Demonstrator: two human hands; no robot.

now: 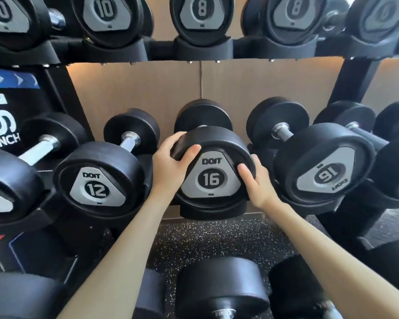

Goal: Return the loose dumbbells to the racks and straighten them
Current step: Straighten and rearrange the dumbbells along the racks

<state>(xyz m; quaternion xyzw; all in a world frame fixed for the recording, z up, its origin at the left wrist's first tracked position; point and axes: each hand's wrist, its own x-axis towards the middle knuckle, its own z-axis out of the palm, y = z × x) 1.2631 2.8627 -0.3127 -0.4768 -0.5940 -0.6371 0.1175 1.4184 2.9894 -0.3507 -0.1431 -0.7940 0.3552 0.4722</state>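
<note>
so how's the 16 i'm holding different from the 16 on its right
The held 16 dumbbell shows its number upright; the right 16 dumbbell has it nearly upside down. The left hand and right hand grip the held one; nothing touches the other. Both are black with grey plates.

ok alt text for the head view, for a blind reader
The left hand and right hand grip the front head of a 16 dumbbell seated on the rack, label upright. A 12 dumbbell sits to its left; the neighbouring 16 dumbbell to its right has its label upside down.
</note>
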